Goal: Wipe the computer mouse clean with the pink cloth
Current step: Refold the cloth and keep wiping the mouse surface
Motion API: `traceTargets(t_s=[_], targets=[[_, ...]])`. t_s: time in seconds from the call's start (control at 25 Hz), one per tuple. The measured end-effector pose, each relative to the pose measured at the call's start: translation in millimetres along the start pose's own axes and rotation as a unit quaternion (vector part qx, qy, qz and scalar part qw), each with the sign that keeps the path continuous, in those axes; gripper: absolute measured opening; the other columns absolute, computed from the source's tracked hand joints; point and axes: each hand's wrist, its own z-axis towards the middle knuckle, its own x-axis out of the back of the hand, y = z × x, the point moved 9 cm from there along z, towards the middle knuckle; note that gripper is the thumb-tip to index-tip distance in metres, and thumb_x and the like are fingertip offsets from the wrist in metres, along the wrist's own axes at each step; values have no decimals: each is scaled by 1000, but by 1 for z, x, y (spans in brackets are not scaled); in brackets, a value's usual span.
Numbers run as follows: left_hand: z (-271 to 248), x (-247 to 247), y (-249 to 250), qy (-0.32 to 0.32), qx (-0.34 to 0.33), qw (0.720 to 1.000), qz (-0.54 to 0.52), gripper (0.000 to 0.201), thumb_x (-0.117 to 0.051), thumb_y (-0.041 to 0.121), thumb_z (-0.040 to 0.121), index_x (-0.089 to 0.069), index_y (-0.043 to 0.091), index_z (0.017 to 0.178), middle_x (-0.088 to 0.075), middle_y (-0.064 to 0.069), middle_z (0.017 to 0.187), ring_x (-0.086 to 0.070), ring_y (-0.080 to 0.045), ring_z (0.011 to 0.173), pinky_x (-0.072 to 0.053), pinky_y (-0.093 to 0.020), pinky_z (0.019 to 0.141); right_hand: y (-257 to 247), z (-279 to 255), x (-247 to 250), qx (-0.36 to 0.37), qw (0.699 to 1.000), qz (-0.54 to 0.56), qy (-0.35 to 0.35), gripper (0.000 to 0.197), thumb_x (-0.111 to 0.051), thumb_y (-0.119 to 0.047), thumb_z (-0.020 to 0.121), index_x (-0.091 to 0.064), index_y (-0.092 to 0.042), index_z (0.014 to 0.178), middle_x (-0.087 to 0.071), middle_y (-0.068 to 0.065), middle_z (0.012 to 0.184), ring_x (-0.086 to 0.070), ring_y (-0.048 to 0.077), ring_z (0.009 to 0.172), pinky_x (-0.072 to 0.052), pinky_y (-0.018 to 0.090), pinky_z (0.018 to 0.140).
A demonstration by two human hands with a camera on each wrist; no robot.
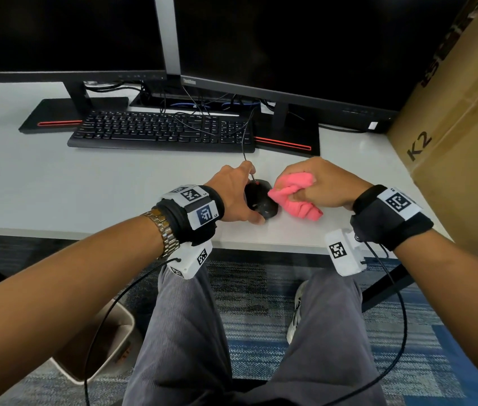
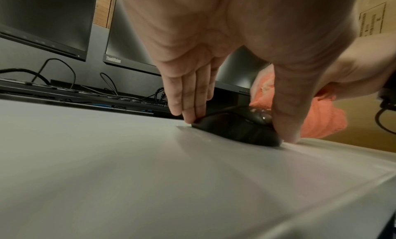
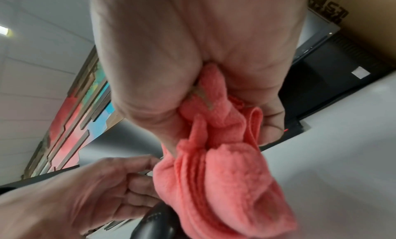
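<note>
A black wired computer mouse (image 1: 261, 202) sits on the white desk (image 1: 85, 183) near its front edge. My left hand (image 1: 251, 192) pinches it: straight fingers (image 2: 188, 107) press on its front end where the cable leaves, and the thumb (image 2: 287, 110) presses on its rear. My right hand (image 1: 300, 190) grips the bunched pink cloth (image 1: 296, 200) just right of the mouse. The cloth's left edge meets the mouse's right side. In the right wrist view, folds of the cloth (image 3: 225, 183) hang from my fist beside the mouse (image 3: 158, 222).
A black keyboard (image 1: 161, 133) lies behind the mouse, under two dark monitors (image 1: 290, 48) on stands. A large cardboard box (image 1: 460, 127) stands at the desk's right end. Cables run behind the keyboard. A bin (image 1: 100, 341) stands on the floor at the left.
</note>
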Motion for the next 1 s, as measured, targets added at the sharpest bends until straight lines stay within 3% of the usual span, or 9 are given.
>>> traceTargets(t_s=[0.12,0.36,0.56,0.68,0.8,0.92,1.0], targets=[[1,1,-1,0,4,1000,-5,104,-87,51,53,-34,24,138,-58,-8,130,-52,-26,116,-46,-33,89,-1,-6,-7,11,1000,11,-2,27,-69,-1,82,-76,-11,106,-75,1,105,-66,23,100,-52,43,91],[-2,0,-2,-3,5,1000,-7,103,-86,52,56,-34,22,139,-60,-5,130,-48,-24,121,-41,-30,89,-15,-11,-10,47,997,-68,-11,22,-65,-6,86,-77,-11,104,-75,6,103,-66,26,97,-51,41,88],[-2,3,-2,-12,4,1000,9,104,-88,49,56,-33,24,140,-58,-8,131,-49,-26,121,-45,-36,94,-19,-10,-8,41,993,-106,4,21,-62,-7,87,-77,-13,100,-74,2,99,-65,21,93,-49,27,81],[0,3,-2,-9,12,999,30,104,-87,51,57,-32,23,140,-57,-9,132,-49,-29,120,-47,-36,91,-12,-6,-4,8,996,-89,16,17,-63,-10,88,-76,-14,98,-72,1,92,-65,22,88,-53,37,81],[2,6,3,0,17,998,61,102,-85,53,60,-34,20,141,-55,-12,128,-54,-31,115,-51,-43,92,-15,-2,-3,39,990,-135,22,18,-60,-6,86,-76,-11,93,-72,5,92,-65,24,88,-52,39,79],[5,10,4,-5,1,997,83,92,-84,48,63,-39,26,140,-56,-11,127,-53,-31,114,-51,-42,91,-11,-6,1,15,998,-63,26,18,-55,0,85,-73,-2,89,-73,10,85,-70,27,71,-59,41,63],[8,13,3,-6,-17,995,93,78,-82,48,65,-47,33,133,-61,-8,121,-52,-27,110,-51,-41,89,-7,-5,0,-4,999,-36,26,15,-56,0,87,-70,2,89,-72,15,83,-72,31,68,-58,30,54]])
